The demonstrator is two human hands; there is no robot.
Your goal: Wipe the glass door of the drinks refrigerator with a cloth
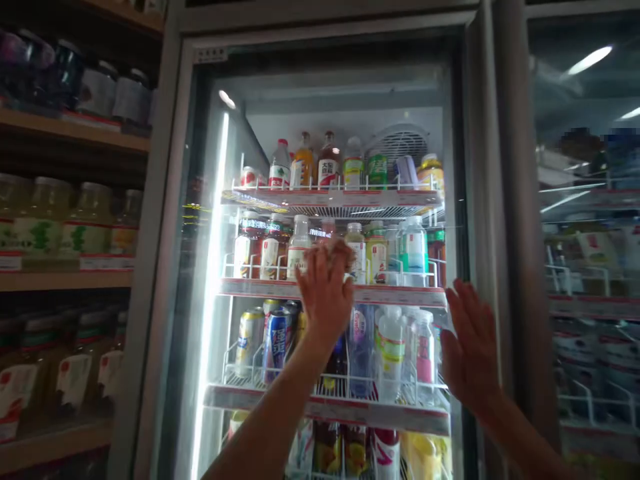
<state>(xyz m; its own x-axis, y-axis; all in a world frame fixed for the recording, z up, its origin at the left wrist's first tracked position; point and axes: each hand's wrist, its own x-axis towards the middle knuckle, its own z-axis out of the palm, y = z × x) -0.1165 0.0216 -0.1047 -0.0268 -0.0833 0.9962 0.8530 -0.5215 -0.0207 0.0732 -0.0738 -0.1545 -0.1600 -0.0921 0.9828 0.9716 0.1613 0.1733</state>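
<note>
A lit drinks fridge fills the middle of the view behind a glass door (320, 87). My left hand (325, 293) is raised in front of the second shelf, fingers stretched out and holding nothing; a faint reflection shows at its fingertips. Whether it touches the glass I cannot tell. My right hand (467, 347) is flat with fingers extended, close to the door's right frame (493, 267). Near my left hand, behind the glass, stand a clear bottle with a pale label (299, 247) and a white-labelled bottle (356, 253). A blue can (277, 343) sits one shelf lower.
Several bottles line the top shelf (335, 198), including an orange bottle (303, 163). On the left, a wooden shelf (65, 280) carries jars and bottles. To the right is another glass-fronted fridge (590, 307) with reflections on it.
</note>
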